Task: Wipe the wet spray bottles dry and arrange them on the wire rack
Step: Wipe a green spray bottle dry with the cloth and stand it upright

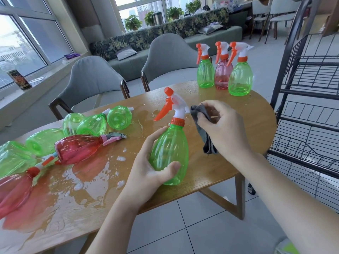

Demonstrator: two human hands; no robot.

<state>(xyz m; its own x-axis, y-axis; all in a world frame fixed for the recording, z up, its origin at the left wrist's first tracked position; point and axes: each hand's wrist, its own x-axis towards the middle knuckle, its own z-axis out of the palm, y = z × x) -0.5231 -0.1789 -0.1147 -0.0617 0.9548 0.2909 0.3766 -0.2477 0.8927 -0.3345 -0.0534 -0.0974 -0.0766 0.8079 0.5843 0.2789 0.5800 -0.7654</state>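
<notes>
My left hand (146, 173) grips a green spray bottle (171, 149) with an orange trigger and white head, held upright over the table. My right hand (222, 125) pinches a grey cloth (206, 129) against the back of the bottle's white spray head. Three bottles stand upright at the table's far right edge: a green one (205, 74), a pink one (222, 76) and another green one (240, 79). Several wet green and red bottles (78, 149) lie on their sides at the left. The black wire rack (311, 107) stands to the right of the table, and the shelves in view hold nothing.
Puddles and droplets (86, 173) cover the left half of the wooden table (229, 167). Two grey chairs (95, 83) stand behind the table. A dark can (19, 79) sits on the window ledge at the left. Tiled floor lies below the table's near edge.
</notes>
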